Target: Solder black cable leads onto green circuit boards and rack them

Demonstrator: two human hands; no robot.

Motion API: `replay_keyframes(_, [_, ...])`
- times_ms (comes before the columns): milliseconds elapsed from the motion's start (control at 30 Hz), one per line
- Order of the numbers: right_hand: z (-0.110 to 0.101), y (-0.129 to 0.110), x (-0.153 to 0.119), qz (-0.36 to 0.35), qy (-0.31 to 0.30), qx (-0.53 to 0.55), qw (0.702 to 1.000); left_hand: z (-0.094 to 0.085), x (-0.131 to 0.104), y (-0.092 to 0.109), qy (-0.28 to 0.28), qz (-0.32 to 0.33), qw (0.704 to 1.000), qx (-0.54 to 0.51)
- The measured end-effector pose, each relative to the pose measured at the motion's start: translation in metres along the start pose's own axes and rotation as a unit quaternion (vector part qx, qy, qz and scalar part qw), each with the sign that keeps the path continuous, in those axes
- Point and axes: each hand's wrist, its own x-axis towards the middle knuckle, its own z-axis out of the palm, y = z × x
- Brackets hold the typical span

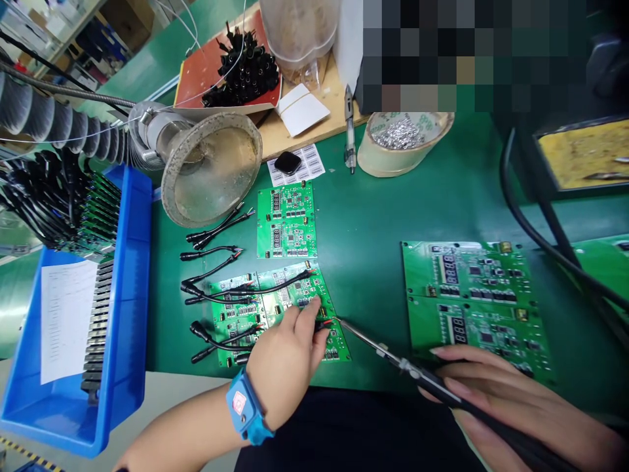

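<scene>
My left hand (pixel 280 360), a blue wrist strap (pixel 246 405) on its wrist, pinches a short black cable (pixel 322 324) by its stripped end. The cable's red wire meets the right edge of a green circuit board (pixel 341 341). In my right hand (pixel 515 400) is a soldering iron (pixel 393 356), its tip touching or very near that wire. Another black cable (pixel 275 286) lies across the same board, and several more lie over the boards to its left. My left fingers hide part of the board.
A blue bin (pixel 132 314) holds boards with cables at left. Behind stand a fume-extractor hood (pixel 211 170), a bare board panel (pixel 287 229) and a solder-scrap cup (pixel 393 157). At right are more boards (pixel 479 295), a thick black cord (pixel 515 210) and a yellow sponge tray (pixel 584 154).
</scene>
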Motion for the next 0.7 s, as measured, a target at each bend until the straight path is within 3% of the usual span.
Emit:
replay_keyframes(133, [0.0, 0.0, -0.001, 0.003, -0.014, -0.001, 1.0, 0.006, -0.002, 0.001, 0.027, 0.04, 0.994, 0.094])
replay_keyframes(267, [-0.001, -0.001, 0.0, 0.006, 0.005, 0.01, 1.0, 0.008, -0.002, 0.003, 0.042, 0.05, 0.99, 0.122])
replay_keyframes(500, [-0.001, -0.001, 0.005, 0.01, 0.015, 0.019, 1.0, 0.007, 0.0, 0.002, 0.049, 0.054, 0.991, 0.111])
replay_keyframes(700, [0.0, -0.004, 0.009, 0.019, 0.013, 0.008, 1.0, -0.005, 0.005, -0.002, -0.004, 0.024, 1.0, 0.016])
